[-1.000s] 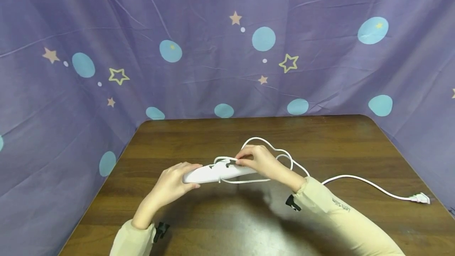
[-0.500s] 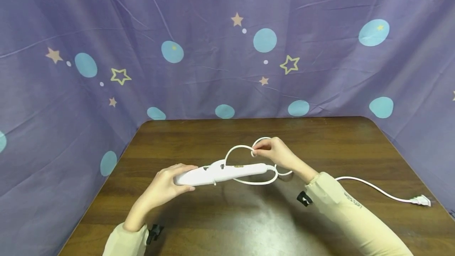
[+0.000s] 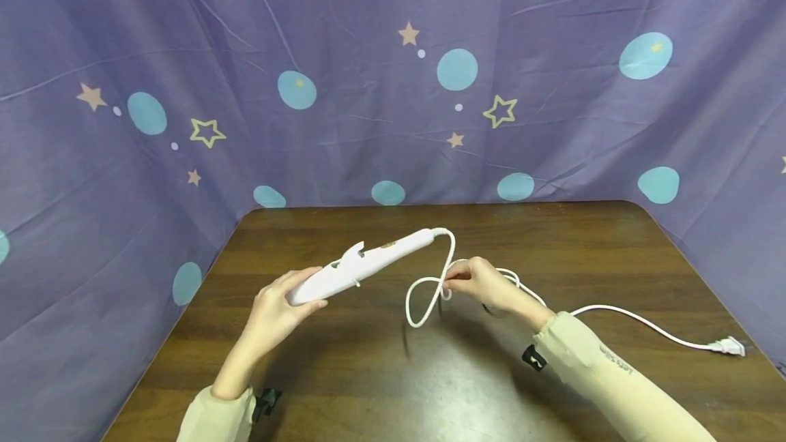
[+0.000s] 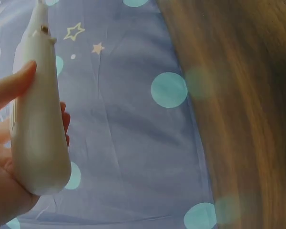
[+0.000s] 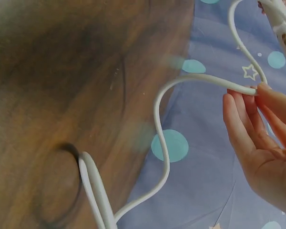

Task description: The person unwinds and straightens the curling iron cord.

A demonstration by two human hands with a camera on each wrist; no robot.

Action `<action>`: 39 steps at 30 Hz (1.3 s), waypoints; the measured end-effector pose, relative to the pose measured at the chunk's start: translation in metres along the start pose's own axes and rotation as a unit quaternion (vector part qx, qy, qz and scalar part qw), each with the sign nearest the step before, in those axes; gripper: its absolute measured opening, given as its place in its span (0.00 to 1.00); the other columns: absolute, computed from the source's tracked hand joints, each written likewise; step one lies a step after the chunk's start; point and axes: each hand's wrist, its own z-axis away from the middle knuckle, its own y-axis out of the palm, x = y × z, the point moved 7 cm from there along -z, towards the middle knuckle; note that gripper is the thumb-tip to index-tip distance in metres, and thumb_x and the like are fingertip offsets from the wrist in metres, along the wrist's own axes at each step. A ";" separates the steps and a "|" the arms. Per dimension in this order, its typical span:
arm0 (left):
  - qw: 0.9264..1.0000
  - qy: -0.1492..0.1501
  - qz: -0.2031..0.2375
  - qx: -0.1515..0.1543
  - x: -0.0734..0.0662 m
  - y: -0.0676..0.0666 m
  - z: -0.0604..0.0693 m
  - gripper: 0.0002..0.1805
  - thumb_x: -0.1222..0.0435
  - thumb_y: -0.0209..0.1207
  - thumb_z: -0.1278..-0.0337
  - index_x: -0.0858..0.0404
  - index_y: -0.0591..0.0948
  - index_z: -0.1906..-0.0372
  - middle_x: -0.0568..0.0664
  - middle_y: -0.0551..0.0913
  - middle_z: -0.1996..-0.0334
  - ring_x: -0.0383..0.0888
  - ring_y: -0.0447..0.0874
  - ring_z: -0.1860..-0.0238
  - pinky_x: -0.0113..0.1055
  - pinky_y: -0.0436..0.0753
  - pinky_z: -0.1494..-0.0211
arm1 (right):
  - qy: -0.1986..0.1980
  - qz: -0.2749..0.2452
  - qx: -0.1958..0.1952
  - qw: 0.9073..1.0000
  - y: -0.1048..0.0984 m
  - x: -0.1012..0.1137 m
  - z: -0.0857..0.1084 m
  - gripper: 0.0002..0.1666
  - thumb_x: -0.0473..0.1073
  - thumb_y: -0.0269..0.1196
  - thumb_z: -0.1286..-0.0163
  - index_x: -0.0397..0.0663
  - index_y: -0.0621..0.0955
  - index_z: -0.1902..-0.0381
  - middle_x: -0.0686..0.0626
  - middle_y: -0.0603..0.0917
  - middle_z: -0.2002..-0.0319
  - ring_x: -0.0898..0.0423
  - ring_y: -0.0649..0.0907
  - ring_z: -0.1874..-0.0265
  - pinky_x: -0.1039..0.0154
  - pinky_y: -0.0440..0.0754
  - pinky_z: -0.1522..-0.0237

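My left hand grips the wide, rounded end of a white corded hair styling iron. The iron is held above the table, its narrow cord end tilted up to the right. In the left wrist view, the thumb lies across the iron's body, with fingertips showing on the far side. My right hand pinches the white power cord between thumb and fingers, to the right of the iron. A loop of cord hangs between both hands. In the right wrist view, more cord runs away from the fingertips.
On the brown wooden table, the cord continues right to a white plug near the right edge. A purple curtain with stars and dots stands behind the table and along its sides.
The cord that passed around the iron's middle has come off and now hangs loose from its end. The iron's cord end has tilted up. My right hand has moved right, then down, holding cord.
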 end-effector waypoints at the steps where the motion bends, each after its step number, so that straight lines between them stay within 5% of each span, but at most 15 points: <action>1: 1.000 -0.010 -0.003 -0.006 0.002 -0.001 0.000 0.29 0.68 0.72 0.76 0.62 0.79 0.55 0.52 0.82 0.65 0.44 0.77 0.65 0.42 0.74 0.65 | 0.002 0.000 0.004 1.000 0.001 -0.001 0.001 0.06 0.32 0.60 0.44 0.35 0.82 0.70 0.46 0.83 0.71 0.64 0.77 0.71 0.69 0.75 0.67; 10: 0.991 -0.126 -0.007 -0.048 0.033 -0.009 0.002 0.28 0.69 0.70 0.71 0.66 0.78 0.54 0.62 0.80 0.61 0.54 0.77 0.62 0.47 0.70 0.62 | 0.053 -0.048 0.020 0.997 0.018 -0.016 0.010 0.10 0.31 0.60 0.45 0.27 0.79 0.66 0.39 0.83 0.71 0.53 0.82 0.75 0.69 0.77 0.71; 21: 0.976 -0.212 -0.047 -0.030 0.068 -0.012 0.008 0.28 0.62 0.68 0.64 0.62 0.77 0.50 0.63 0.77 0.54 0.60 0.76 0.58 0.51 0.69 0.62 | 0.069 -0.097 0.002 0.993 0.035 -0.022 0.011 0.19 0.31 0.61 0.46 0.23 0.75 0.58 0.39 0.82 0.73 0.49 0.82 0.76 0.66 0.78 0.73; 29: 0.971 -0.230 -0.060 -0.023 0.088 -0.016 0.013 0.28 0.62 0.68 0.63 0.62 0.77 0.50 0.64 0.77 0.54 0.61 0.75 0.58 0.52 0.68 0.63 | 0.051 -0.078 -0.004 0.996 0.034 -0.020 0.008 0.19 0.30 0.59 0.45 0.27 0.75 0.54 0.42 0.82 0.72 0.56 0.81 0.73 0.68 0.76 0.68; 39: 0.965 -0.247 -0.083 -0.039 0.110 -0.022 0.021 0.27 0.64 0.68 0.65 0.65 0.77 0.51 0.66 0.78 0.57 0.63 0.76 0.62 0.52 0.67 0.64 | 0.026 0.008 -0.033 0.999 -0.010 0.002 0.028 0.13 0.32 0.60 0.44 0.33 0.79 0.59 0.41 0.82 0.66 0.53 0.81 0.66 0.62 0.77 0.63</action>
